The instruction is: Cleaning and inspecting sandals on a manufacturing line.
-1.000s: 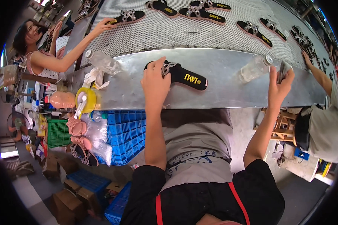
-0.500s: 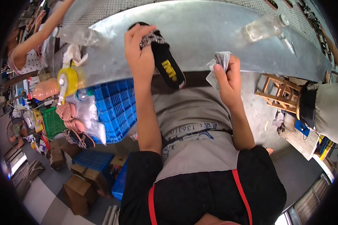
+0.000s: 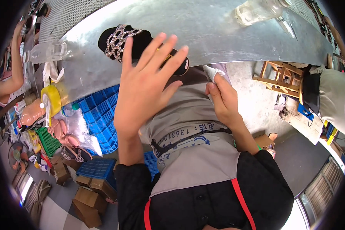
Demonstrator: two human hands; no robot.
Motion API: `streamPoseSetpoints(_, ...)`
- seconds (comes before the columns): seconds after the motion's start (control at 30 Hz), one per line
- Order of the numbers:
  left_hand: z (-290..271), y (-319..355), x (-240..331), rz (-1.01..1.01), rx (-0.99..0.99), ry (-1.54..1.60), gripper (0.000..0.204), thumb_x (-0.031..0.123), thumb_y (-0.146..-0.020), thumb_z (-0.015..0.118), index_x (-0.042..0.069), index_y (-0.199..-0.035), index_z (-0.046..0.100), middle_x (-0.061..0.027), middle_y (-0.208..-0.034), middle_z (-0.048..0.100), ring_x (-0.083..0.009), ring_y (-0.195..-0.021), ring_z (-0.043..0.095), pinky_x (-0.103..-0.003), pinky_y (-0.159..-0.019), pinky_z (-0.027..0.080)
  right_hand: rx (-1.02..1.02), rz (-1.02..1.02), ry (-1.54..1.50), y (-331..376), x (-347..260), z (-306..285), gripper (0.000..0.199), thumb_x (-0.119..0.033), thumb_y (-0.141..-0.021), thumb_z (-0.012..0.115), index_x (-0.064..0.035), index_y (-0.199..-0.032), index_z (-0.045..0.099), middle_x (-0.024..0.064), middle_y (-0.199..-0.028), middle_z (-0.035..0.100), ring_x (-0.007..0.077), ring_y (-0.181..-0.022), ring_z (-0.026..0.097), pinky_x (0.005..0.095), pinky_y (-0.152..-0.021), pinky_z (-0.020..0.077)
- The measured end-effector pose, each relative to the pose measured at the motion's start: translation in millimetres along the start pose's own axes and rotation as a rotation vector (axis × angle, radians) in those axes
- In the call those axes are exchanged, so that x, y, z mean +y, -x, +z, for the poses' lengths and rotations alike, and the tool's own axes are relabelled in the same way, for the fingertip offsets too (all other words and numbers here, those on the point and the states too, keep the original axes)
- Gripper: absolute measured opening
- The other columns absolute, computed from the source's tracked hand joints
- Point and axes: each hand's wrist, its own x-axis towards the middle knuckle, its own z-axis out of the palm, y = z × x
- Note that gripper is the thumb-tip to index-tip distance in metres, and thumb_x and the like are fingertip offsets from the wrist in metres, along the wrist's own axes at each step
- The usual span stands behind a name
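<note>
A black sandal (image 3: 113, 43) with a sparkling, stone-studded strap lies on the metal tabletop (image 3: 207, 36), its heel end at the near edge. Over its rear half my left hand (image 3: 140, 90) is raised with fingers spread, hiding part of the insole and its yellow print. No object is in that hand; whether a fingertip touches the sandal I cannot tell. My right hand (image 3: 224, 100), at the table's near edge in front of my apron, pinches a crumpled white cloth (image 3: 212, 73).
Clear bottles lie at the right (image 3: 257, 11) and left (image 3: 48, 51) of the table. A yellow tape roll (image 3: 54, 100) sits at the left edge, above a blue crate (image 3: 97, 122) and pink sandals (image 3: 59, 129). A wooden stool (image 3: 281, 80) stands right; another person's arm (image 3: 15, 71) shows far left.
My left hand has let go of the sandal and spread its fingers. The sandal now rests on the table, further left. My right hand has dropped slightly with the cloth.
</note>
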Motion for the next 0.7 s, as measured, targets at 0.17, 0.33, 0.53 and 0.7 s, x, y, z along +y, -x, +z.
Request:
streamPoseSetpoints(0.17, 29, -21, -19, 0.201, 0.037, 0.099, 0.064, 0.021, -0.078, 0.081, 0.017, -0.139, 0.062, -0.0045, -0.123, 0.07, -0.0237, -0.12, 0.064, -0.046, -0.107, 0.045, 0.088, -0.092, 0.151, -3, 6, -10, 0.033, 0.0, -0.102, 0.056, 0.0045, -0.135, 0.059, 0.0124, -0.092, 0.062, 0.022, -0.074, 0.061, 0.0308, -0.069, 0.0519)
streamPoseSetpoints(0.33, 66, -33, 11, 0.003, 0.231, 0.031, 0.07, 0.023, -0.08, 0.082, 0.007, -0.143, 0.057, -0.008, -0.114, 0.069, -0.0273, -0.111, 0.064, -0.041, -0.095, 0.05, 0.2, -0.146, 0.391, -17, 4, -15, 0.035, 0.005, -0.091, 0.061, -0.0011, -0.126, 0.064, 0.014, -0.093, 0.062, 0.032, -0.074, 0.065, 0.0377, -0.063, 0.0545)
streamPoseSetpoints(0.53, 72, -33, 20, -0.102, 0.259, 0.083, 0.069, 0.021, -0.081, 0.081, 0.003, -0.143, 0.056, -0.0101, -0.117, 0.07, -0.0287, -0.114, 0.063, -0.042, -0.096, 0.05, 0.097, -0.155, 0.717, -39, -12, -8, 0.045, 0.006, -0.08, 0.061, -0.0072, -0.123, 0.064, 0.0108, -0.092, 0.058, 0.0317, -0.065, 0.064, 0.0412, -0.05, 0.0509)
streamPoseSetpoints(0.7, 80, -30, 26, -0.147, 0.247, 0.127, 0.065, 0.017, -0.083, 0.079, -0.001, -0.141, 0.056, -0.0136, -0.125, 0.068, -0.0339, -0.121, 0.06, -0.045, -0.102, 0.048, 0.095, -0.164, 0.741, -66, -19, 0, 0.041, 0.0, -0.081, 0.065, -0.0082, -0.12, 0.065, 0.0073, -0.092, 0.058, 0.0253, -0.063, 0.066, 0.0367, -0.051, 0.0517)
